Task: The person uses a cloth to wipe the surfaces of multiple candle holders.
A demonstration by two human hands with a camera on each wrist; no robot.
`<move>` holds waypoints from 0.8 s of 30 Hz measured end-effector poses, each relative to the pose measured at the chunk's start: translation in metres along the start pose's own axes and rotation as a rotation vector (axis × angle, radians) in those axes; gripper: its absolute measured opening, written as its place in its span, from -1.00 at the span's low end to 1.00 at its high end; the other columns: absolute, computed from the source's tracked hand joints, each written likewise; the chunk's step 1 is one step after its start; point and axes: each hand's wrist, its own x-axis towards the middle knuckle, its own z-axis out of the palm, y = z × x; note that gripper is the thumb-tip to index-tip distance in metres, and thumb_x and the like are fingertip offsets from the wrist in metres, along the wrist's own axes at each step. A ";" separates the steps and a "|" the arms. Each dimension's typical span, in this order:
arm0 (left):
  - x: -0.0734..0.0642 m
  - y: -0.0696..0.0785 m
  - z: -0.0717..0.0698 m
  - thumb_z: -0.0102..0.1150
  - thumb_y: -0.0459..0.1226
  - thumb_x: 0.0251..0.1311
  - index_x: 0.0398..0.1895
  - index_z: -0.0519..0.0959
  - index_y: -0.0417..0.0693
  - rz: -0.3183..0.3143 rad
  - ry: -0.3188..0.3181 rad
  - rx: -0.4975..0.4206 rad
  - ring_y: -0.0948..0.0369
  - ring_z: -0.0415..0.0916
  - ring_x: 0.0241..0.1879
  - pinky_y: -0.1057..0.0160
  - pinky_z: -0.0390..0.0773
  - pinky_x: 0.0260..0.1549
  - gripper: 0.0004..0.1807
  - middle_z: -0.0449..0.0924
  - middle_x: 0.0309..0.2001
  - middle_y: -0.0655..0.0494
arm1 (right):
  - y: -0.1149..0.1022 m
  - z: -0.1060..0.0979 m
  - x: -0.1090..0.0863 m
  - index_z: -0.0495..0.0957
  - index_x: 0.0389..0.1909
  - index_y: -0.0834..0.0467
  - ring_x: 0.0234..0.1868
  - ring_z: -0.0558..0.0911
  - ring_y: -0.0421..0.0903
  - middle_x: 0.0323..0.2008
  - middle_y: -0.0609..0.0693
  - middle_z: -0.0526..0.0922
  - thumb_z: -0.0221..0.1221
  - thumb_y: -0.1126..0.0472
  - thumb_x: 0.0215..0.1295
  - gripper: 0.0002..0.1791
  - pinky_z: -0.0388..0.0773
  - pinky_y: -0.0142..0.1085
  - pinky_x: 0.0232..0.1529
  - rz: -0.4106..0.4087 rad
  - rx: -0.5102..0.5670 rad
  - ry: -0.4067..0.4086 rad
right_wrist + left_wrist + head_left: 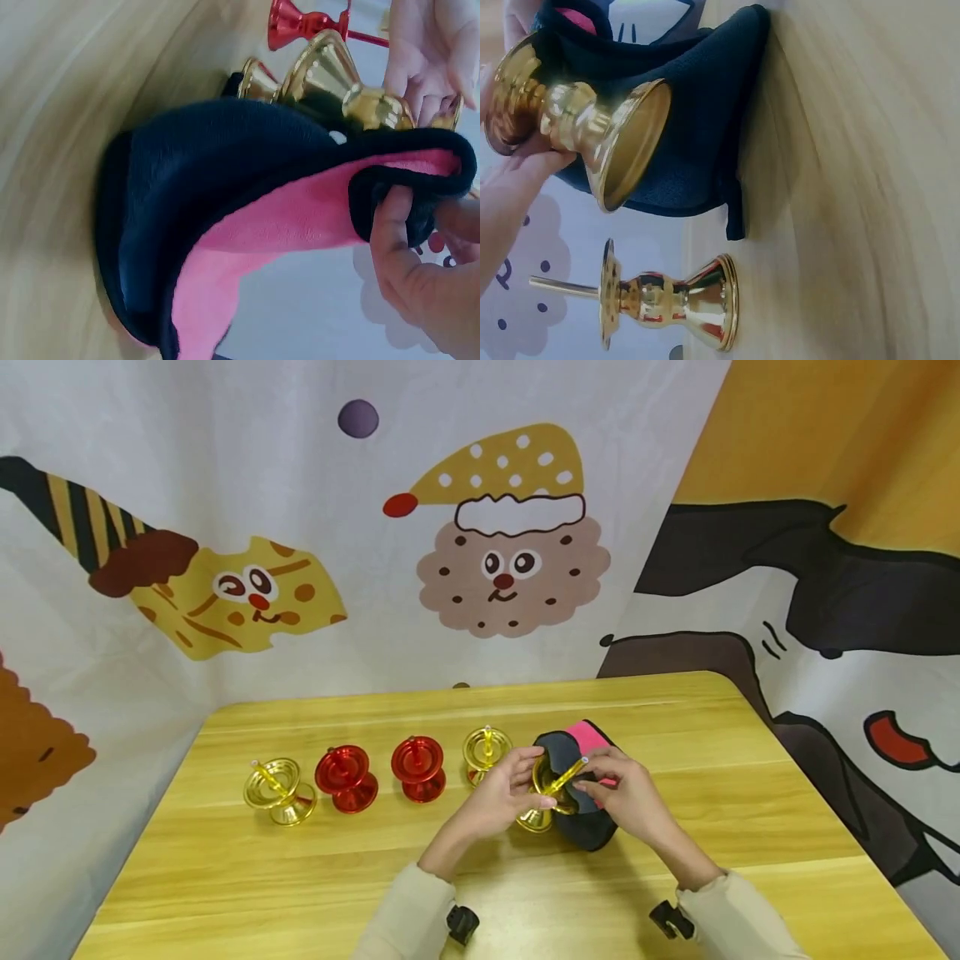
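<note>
My left hand (495, 795) grips a tilted, shiny gold candle holder (574, 120) by its cup, with its flared foot hanging free in the left wrist view. A yellow stick (567, 774) rises from the cup. In my right hand (632, 792) is a folded cloth (262, 217), pink on one side and dark grey on the other, pinched between fingers and thumb. The cloth lies against the holder's cup, and its lower part drapes down to the table. Just left of my left hand, a second gold candle holder (486, 746) stands upright, partly hidden by that hand.
Farther left on the wooden table (247, 893), two red candle holders (347, 777) and another gold one (291, 806) stand in a row. A printed curtain (300, 510) hangs behind the table's back edge.
</note>
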 end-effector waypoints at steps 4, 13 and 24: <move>-0.001 0.001 0.000 0.15 -0.38 0.16 0.24 0.16 -0.34 -0.005 -0.013 -0.040 -0.05 0.34 0.12 0.22 0.39 0.05 -0.39 0.29 0.17 -0.25 | -0.001 0.000 -0.003 0.64 -0.38 0.23 -0.26 0.53 0.00 -0.24 0.10 0.52 0.24 0.51 0.01 -0.83 0.54 -0.36 -0.39 0.070 0.025 0.032; 0.001 -0.004 0.010 0.39 -0.37 -0.11 0.29 0.14 -0.30 -0.015 0.084 -0.011 0.09 0.37 0.06 0.30 0.47 -0.06 -0.13 0.30 0.15 -0.11 | -0.007 0.007 -0.007 0.66 -0.37 0.23 -0.30 0.52 -0.04 -0.26 0.10 0.50 0.26 0.48 0.01 -0.84 0.54 -0.39 -0.41 0.104 -0.001 0.130; -0.001 -0.004 0.009 0.38 -0.40 -0.12 0.21 0.23 -0.35 -0.016 0.049 0.082 0.04 0.40 0.07 0.29 0.46 -0.04 -0.22 0.34 0.12 -0.17 | -0.003 0.013 -0.013 0.60 -0.42 0.24 -0.31 0.48 0.00 -0.24 0.11 0.43 0.26 0.59 -0.09 -0.76 0.57 -0.29 -0.40 -0.011 -0.045 0.076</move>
